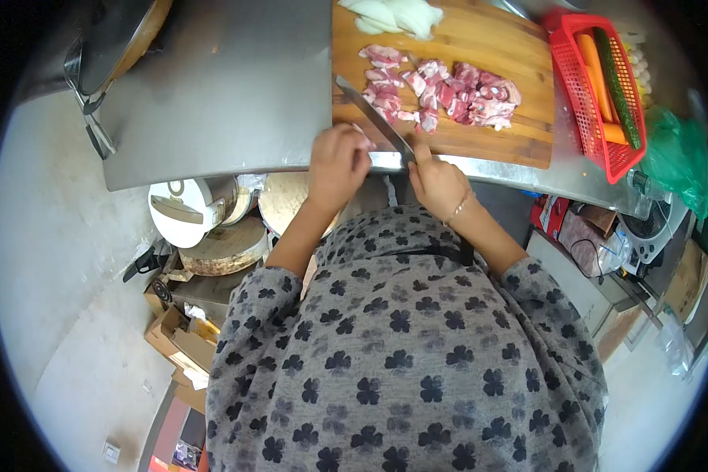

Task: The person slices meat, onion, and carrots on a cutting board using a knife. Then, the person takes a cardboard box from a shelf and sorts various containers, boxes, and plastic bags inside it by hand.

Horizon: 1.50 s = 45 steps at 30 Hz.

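Note:
My right hand (440, 185) is closed around the handle of a kitchen knife (377, 118). Its blade points away and to the left, over the near left part of the wooden cutting board (480, 149). My left hand (340, 164) is beside the blade at the board's near left corner, its fingers curled in. A small pinkish bit shows by its fingertips, but I cannot make out whether it is held. Beyond the blade lie cut chunks of raw meat (429, 88), with a larger piece of meat (492, 98) at their right. Sliced white vegetable (393, 14) lies at the far edge.
Right of the board stands a red plastic basket (568, 86) with carrots (594, 75) and a cucumber (617, 86). A green plastic bag (676, 157) is beside it. A pan (126, 39) and tongs (94, 126) are at the counter's left end. Pots are below the metal counter (236, 94).

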Motion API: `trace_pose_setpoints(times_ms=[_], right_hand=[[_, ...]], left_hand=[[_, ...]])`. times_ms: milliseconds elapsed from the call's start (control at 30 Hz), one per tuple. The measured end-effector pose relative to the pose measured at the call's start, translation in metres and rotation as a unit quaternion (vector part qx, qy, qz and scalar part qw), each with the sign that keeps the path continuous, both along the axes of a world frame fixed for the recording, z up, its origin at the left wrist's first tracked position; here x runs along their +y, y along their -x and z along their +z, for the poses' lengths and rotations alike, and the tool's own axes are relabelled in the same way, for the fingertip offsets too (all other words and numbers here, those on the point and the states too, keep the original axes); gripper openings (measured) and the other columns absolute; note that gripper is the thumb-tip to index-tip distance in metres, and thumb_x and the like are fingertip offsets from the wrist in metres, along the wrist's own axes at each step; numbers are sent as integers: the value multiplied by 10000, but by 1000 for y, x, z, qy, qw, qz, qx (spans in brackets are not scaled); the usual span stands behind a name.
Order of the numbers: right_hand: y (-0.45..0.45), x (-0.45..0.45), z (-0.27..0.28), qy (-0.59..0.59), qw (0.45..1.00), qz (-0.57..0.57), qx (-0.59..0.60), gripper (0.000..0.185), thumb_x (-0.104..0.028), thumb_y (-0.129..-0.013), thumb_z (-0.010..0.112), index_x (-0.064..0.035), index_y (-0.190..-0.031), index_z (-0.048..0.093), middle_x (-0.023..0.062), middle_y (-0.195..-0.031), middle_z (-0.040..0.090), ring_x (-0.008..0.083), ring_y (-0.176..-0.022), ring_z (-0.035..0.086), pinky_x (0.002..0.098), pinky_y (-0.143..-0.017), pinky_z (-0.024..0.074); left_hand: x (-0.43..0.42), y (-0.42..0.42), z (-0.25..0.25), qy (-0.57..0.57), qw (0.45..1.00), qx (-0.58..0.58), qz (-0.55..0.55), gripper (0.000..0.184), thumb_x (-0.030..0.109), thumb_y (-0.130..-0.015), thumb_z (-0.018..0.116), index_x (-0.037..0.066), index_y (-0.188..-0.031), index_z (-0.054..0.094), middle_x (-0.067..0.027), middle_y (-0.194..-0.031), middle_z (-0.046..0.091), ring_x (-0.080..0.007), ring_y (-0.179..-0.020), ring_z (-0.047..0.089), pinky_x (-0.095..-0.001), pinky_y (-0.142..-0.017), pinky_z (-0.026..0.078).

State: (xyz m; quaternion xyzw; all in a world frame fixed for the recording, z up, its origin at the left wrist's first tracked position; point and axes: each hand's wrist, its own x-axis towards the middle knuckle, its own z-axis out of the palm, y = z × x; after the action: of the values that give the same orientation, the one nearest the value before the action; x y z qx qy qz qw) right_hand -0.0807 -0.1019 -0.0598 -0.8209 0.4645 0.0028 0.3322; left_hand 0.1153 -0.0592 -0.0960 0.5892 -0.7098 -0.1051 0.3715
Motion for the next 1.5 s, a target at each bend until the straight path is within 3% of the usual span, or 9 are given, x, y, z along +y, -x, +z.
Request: trace_pose_setpoints(times_ms=[133, 300, 400, 600, 633, 667, 900, 1167, 1500], right_hand=[[33, 10, 21, 3, 998, -48, -37, 187, -192, -915, 496, -37, -974, 409, 203, -589, 583, 416, -551, 595, 503, -513, 480], [111, -20, 27, 161, 972, -168, -12, 160, -162, -897, 561, -52, -907, 445, 203, -552, 557, 392, -506, 584, 475, -436, 445], [148, -47, 21, 204, 961, -185, -7, 137, -168, -901, 554, -60, -933, 476, 207, -566, 561, 405, -544, 590, 482, -476, 455], [166, -98, 17, 230, 964, -85, 100, 146, -219, -901, 532, -89, -967, 517, 191, -637, 609, 377, -573, 614, 477, -509, 482], [170, -104, 8, 215, 968, -58, 119, 133, -228, -901, 521, -104, -949, 525, 175, -644, 618, 359, -578, 622, 472, -509, 492], [175, -108, -6, 181, 976, -40, 118, 177, -233, -900, 540, -98, -1014, 558, 197, -683, 626, 381, -602, 619, 484, -529, 490], [176, -130, 0, 176, 981, 78, 34, 145, -215, -881, 557, -106, -976, 577, 148, -660, 620, 347, -586, 618, 452, -513, 497], [177, -150, -6, 155, 983, 96, 17, 181, -244, -888, 529, -130, -1024, 567, 141, -672, 635, 337, -573, 625, 449, -516, 507], [170, -160, -5, 133, 988, 79, 1, 178, -243, -896, 522, -126, -1024, 561, 159, -658, 624, 350, -589, 622, 461, -528, 503]], left_hand=[[-50, -8, 1, -20, 978, 165, 127, 244, 0, -757, 562, 48, -996, 544, -154, -1014, 565, -351, -941, 556, -422, -822, 454], [-111, 28, -10, 51, 988, 24, 147, 321, 83, -771, 584, 38, -1088, 568, -169, -1119, 570, -352, -1014, 553, -422, -879, 445], [-105, 26, 1, -27, 989, 143, 24, 320, 109, -755, 619, 43, -1066, 589, -158, -1134, 576, -345, -1039, 552, -411, -892, 445], [-102, 37, 10, -95, 974, 201, 44, 347, 190, -773, 656, 45, -1083, 597, -153, -1192, 569, -344, -1103, 530, -392, -934, 429], [-104, 42, 5, -59, 990, 120, 54, 376, 215, -771, 660, 42, -1098, 595, -162, -1192, 567, -358, -1113, 518, -407, -950, 415], [-106, 47, 0, -25, 997, 39, 64, 406, 240, -769, 665, 38, -1114, 594, -171, -1192, 565, -372, -1124, 507, -422, -966, 402], [-110, 55, 21, -116, 987, 88, 63, 387, 282, -802, 634, 22, -1088, 612, -191, -1140, 587, -361, -1095, 529, -411, -938, 421], [-163, 32, 12, -222, 974, 27, 42, 287, 260, -882, 491, 33, -953, 651, -134, -1054, 612, -329, -1011, 559, -402, -871, 453], [-173, 43, 33, -278, 953, 54, 105, 264, 240, -873, 540, 11, -930, 657, -182, -996, 636, -353, -975, 579, -403, -851, 456]])
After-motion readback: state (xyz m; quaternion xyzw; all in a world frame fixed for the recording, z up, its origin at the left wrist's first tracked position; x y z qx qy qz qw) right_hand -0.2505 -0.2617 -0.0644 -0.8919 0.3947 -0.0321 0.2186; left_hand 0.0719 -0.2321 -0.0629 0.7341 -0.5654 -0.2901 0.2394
